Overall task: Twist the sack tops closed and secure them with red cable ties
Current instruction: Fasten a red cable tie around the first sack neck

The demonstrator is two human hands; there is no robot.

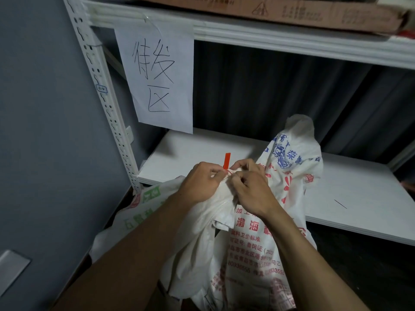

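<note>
A crinkled white woven sack [249, 243], printed in red and blue, is gathered at its neck just before the front edge of the smooth white shelf [359, 194]. The neck is gripped by the curled fingers [242, 164] of the right hand [252, 190]. A flat red cable tie [227, 160], tail upright, is pinched at its base by the left hand [199, 181]. The shelf board stretches away rightward, and a slotted metal post [105, 95] stands close on the left.

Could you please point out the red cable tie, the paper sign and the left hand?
red cable tie [227, 160]: head view, upright tail.
paper sign [157, 75]: head view, sheet's middle.
left hand [201, 182]: head view, its back.
</note>
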